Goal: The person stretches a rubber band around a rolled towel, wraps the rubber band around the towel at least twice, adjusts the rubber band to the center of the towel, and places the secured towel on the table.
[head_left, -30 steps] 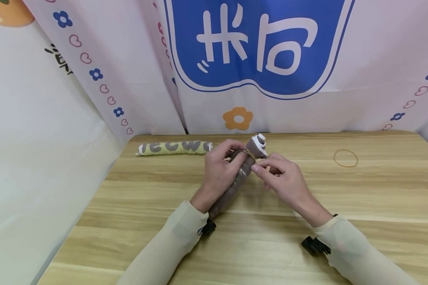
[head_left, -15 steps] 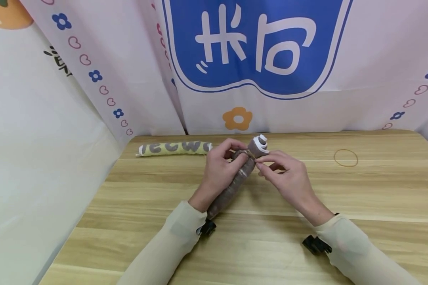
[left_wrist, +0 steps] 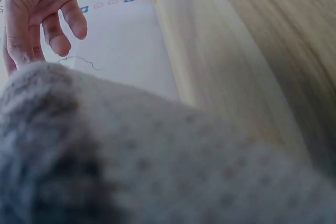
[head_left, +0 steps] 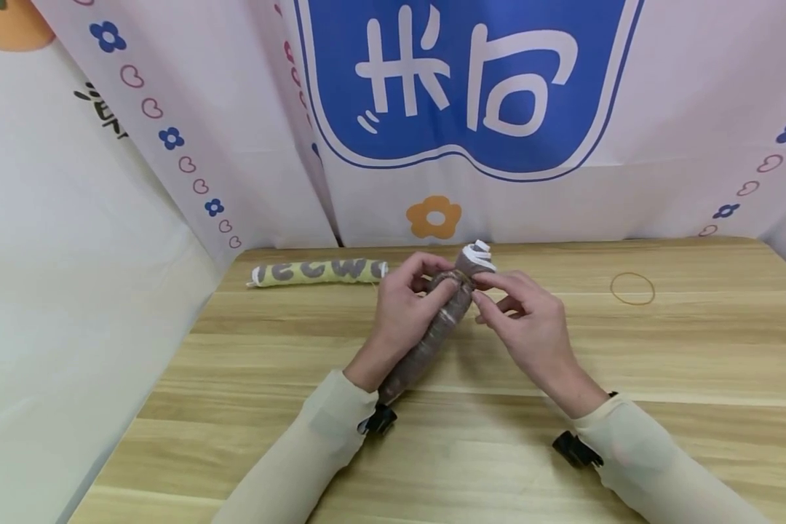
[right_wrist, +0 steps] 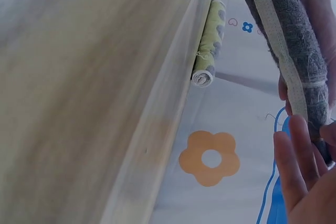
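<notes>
A grey-brown rolled towel (head_left: 426, 342) with white edging slants across the middle of the head view. A thin rubber band (head_left: 460, 276) circles it just below its far end. My left hand (head_left: 402, 306) grips the roll near that end, thumb on top. At the roll's right side is my right hand (head_left: 527, 309), index finger and thumb on the towel right beside the band. In the right wrist view, the right fingers (right_wrist: 299, 156) lie along the roll's tip and the thumb presses its other side. The roll's underside is hidden in the head view.
A yellow rolled towel (head_left: 321, 272) with grey lettering lies at the back left of the wooden table (head_left: 471, 451). Another rubber band (head_left: 632, 288) lies flat at the back right. A printed white curtain (head_left: 380, 196) hangs behind the table.
The right fingers have shifted slightly right and up along the roll, and the band now sits round the towel near its far end. The left hand keeps its grip.
</notes>
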Available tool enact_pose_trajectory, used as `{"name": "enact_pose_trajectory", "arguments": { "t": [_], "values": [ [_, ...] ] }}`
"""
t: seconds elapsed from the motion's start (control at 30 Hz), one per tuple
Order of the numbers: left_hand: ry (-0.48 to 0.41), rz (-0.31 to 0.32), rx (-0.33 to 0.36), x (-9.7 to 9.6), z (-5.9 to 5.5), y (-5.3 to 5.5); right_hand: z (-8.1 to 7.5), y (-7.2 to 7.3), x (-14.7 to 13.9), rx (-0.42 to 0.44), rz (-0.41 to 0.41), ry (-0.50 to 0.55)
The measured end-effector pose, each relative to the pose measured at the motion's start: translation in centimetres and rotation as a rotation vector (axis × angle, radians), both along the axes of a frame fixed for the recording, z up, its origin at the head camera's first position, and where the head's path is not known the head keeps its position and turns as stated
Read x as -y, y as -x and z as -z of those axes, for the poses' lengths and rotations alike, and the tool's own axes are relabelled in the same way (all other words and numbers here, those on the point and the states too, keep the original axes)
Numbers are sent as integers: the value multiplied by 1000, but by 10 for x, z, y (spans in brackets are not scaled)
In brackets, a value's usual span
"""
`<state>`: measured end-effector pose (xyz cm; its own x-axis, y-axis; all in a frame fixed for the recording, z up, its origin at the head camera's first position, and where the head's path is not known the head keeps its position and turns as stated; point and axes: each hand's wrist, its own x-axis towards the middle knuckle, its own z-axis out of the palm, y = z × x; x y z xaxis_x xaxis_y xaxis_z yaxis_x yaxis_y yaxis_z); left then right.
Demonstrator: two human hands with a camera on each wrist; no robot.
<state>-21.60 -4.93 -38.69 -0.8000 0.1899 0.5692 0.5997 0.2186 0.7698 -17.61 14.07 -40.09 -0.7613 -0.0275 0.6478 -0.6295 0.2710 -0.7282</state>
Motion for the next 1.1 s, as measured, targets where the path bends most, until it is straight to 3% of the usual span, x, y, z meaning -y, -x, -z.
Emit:
{"name": "enact_pose_trajectory", "arguments": {
  "t": [0.3, 0.57, 0.73, 0.93, 1.1],
  "values": [
    [-39, 36, 80, -2, -1, -3, -2, 1, 2, 40, 26, 2],
    [-59, -14, 179, -9, -4, -7, -2, 0, 2, -25, 101, -71],
    [-54, -25, 225, -11, -4, -10, -1, -1, 1, -20, 110, -122],
    [-2, 55, 230, -9, -10, -13, -2, 0, -1, 41, 74, -111],
    [30, 172, 300, -5, -17, -14, -4, 2, -6, 82, 136, -101]
  ]
}}
